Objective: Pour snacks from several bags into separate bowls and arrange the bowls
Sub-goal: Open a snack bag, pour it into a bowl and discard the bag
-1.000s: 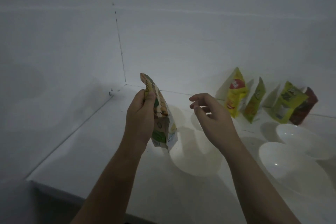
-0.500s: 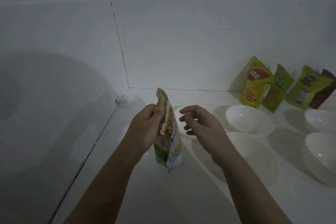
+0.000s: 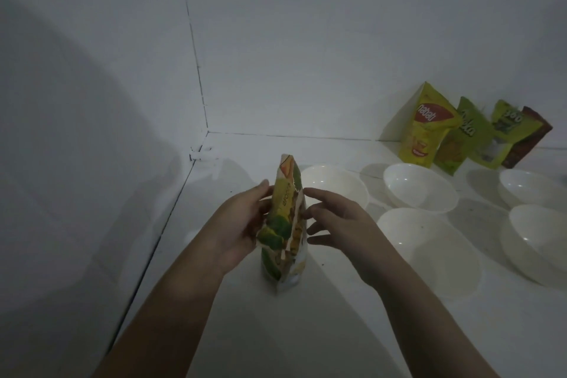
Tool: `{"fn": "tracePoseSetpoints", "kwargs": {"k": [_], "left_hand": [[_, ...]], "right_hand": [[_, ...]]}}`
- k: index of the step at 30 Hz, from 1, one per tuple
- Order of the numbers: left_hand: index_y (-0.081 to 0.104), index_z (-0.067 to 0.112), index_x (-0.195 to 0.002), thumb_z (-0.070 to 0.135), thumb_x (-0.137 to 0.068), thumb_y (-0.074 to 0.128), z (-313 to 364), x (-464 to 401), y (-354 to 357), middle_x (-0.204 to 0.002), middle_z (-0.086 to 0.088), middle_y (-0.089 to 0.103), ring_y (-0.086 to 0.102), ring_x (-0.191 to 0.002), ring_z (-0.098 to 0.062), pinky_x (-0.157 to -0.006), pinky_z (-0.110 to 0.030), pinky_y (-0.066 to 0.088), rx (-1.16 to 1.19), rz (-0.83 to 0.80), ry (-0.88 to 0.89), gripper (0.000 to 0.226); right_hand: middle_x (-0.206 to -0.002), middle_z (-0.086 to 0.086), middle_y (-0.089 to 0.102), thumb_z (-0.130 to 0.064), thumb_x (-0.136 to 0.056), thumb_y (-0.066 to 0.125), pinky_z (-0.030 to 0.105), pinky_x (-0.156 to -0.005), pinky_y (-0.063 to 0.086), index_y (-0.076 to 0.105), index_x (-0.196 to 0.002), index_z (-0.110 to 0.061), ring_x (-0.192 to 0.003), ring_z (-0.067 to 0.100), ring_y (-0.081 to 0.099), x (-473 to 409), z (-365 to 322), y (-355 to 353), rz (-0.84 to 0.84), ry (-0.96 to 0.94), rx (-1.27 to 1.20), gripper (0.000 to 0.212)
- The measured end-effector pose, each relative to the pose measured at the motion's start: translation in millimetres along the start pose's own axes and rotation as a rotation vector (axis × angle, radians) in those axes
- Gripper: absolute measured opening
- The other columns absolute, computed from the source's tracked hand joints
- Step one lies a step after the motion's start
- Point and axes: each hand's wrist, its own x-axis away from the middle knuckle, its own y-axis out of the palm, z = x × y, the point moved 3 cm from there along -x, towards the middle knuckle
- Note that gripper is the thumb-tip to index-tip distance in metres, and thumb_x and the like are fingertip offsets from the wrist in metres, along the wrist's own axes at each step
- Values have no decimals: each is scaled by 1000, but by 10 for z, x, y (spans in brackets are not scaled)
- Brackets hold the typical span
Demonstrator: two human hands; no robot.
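A yellow and green snack bag (image 3: 283, 224) stands upright and edge-on in front of me, its bottom near or on the white counter (image 3: 322, 331). My left hand (image 3: 242, 224) holds its left side, fingers wrapped on the bag. My right hand (image 3: 334, 218) is at the bag's right side with fingers spread, fingertips touching or nearly touching it. Several white bowls lie to the right: one just behind the bag (image 3: 337, 187), one near my right wrist (image 3: 429, 252), one farther back (image 3: 420, 187). None visibly holds any snack.
More bags lean on the back wall at the right: a yellow one (image 3: 426, 129), a green one (image 3: 466, 138), a lime one (image 3: 503, 135) and a dark red one (image 3: 527, 141). Two more bowls (image 3: 530, 187) (image 3: 540, 242) sit at the far right. White walls close off the left and back.
The view has dropped and turned right, bringing more bowls into sight. The bag has come lower to the counter, and my right hand has closed in on its right side.
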Motion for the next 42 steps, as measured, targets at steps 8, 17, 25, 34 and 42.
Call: {"fn": "tracePoseSetpoints", "kwargs": {"k": [8,17,25,34,42], "left_hand": [[63,13,-85,24,-99,50,35,-24,-23,-82,-12,61,62,-78,-28,-78,-40,54,-205,-11,243,22],[67,15,-84,32,-99,50,151,64,17,-72,0,66,65,-70,-12,-72,-28,56,-416,-3,359,29],[66,15,-88,28,-99,52,146,56,47,-82,-11,70,67,-75,-21,-76,-33,56,-501,-37,312,21],[57,23,-62,27,-100,49,183,98,73,-53,2,53,52,-48,-11,-50,-21,44,-450,-22,291,38],[60,10,-74,24,-96,46,302,208,99,-48,2,57,56,-45,-10,-54,-28,54,-770,51,447,30]], "right_hand": [[-92,3,71,-26,-105,44,31,-78,62,72,-115,-27,-76,12,67,107,-87,94,-62,-17,-8,29],[-95,17,67,-37,-103,43,35,-79,60,60,-110,-5,-80,18,66,85,-190,269,-138,-22,-146,37],[-103,26,67,-37,-104,43,34,-74,60,63,-109,-4,-97,34,70,118,-219,237,-148,-11,-186,38],[-96,12,74,-25,-107,37,33,-67,61,66,-107,-8,-88,22,74,189,-330,214,-174,-74,-58,33],[-97,15,71,-14,-105,35,42,-70,63,66,-108,0,-91,28,70,266,-408,185,-223,-158,71,34]]}}
